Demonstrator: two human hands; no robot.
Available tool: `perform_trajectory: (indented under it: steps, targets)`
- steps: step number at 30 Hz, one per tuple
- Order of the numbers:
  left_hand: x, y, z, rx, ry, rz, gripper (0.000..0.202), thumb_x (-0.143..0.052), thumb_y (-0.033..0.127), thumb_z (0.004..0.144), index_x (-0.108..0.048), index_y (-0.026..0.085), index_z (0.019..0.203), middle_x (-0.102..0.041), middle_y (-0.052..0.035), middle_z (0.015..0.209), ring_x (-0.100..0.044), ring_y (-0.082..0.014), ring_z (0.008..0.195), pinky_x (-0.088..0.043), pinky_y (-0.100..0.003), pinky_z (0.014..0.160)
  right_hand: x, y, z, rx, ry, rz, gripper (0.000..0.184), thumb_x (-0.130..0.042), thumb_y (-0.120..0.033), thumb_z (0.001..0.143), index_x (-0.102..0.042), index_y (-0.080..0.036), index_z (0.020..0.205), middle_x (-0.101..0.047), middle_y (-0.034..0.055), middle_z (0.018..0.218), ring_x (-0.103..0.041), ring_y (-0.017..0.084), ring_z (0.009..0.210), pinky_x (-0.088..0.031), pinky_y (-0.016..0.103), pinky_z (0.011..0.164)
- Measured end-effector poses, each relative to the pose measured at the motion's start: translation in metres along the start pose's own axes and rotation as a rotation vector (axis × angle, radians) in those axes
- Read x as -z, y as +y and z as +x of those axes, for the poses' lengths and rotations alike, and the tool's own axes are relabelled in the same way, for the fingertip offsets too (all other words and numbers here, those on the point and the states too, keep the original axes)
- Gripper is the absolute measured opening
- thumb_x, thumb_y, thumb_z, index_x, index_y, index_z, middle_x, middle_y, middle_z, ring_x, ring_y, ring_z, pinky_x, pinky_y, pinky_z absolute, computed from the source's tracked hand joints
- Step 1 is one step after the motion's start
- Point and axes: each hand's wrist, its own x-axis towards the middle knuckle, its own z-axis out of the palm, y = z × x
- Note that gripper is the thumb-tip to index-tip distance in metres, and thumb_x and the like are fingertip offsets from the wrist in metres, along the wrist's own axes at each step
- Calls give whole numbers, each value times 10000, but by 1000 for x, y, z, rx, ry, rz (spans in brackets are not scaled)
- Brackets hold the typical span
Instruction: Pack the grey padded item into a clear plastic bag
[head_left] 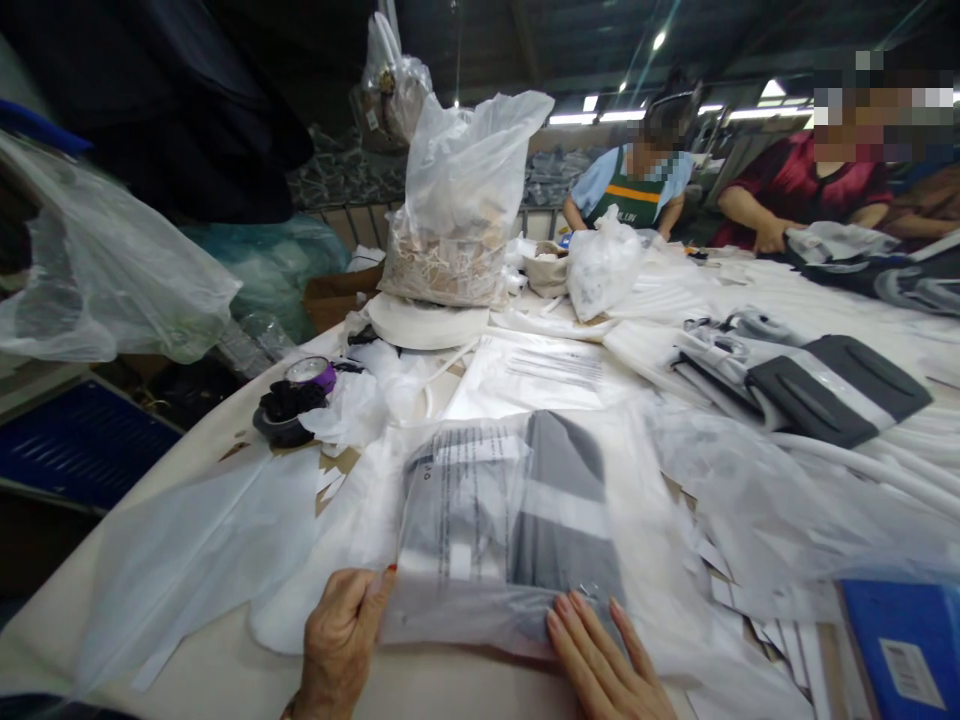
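A clear plastic bag (495, 520) with a folded grey and white garment inside lies on the table in front of me. My left hand (341, 640) grips the bag's near left corner, fingers curled round its edge. At the bag's near right edge, my right hand (604, 655) lies flat with its fingers stretched out, pressing the plastic down.
Loose clear bags (217, 530) cover the table to the left and right. Tape rolls (296, 405) sit at the left, a big bag of tags (457, 200) at the back. Folded grey garments (825, 385) lie to the right, a blue box (904, 650) near right. Two people work at the far side.
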Motion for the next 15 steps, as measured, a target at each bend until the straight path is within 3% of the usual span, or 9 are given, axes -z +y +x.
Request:
perform_trajectory:
  steps: [6, 10, 13, 15]
  targets:
    - [0, 1, 4, -88, 45, 39, 360, -466, 380, 810, -494, 185, 509, -451, 35, 497, -453, -88, 473, -402, -170, 522, 5, 5, 8, -10, 95, 3, 396, -299, -46, 840, -629, -137, 1039, -637, 45, 1110, -529, 174, 1111, -167, 437, 1091]
    - [-2, 0, 3, -121, 78, 66, 335, -467, 365, 812, -514, 182, 536, -463, 36, 505, -462, -83, 465, -405, -165, 529, 9, 8, 14, 3, 71, 42, 453, -310, 9, 756, -632, -151, 1032, -641, 22, 1102, -565, 151, 1066, -297, 390, 1053]
    - [0, -4, 4, -162, 73, 62, 318, -477, 361, 802, -554, 179, 552, -462, 36, 494, -457, -82, 453, -403, -170, 526, 26, 17, 8, 9, 73, 60, 438, -329, 6, 736, -648, -173, 976, -665, -1, 1048, -609, 157, 1000, -427, 363, 973]
    - [3, -6, 3, -100, 25, 51, 272, -502, 355, 792, -602, 182, 609, -496, 35, 525, -484, -86, 486, -415, -174, 551, 46, 26, -8, -35, 83, 55, 374, -376, -26, 762, -642, -192, 966, -682, -2, 1010, -628, 171, 963, -483, 339, 912]
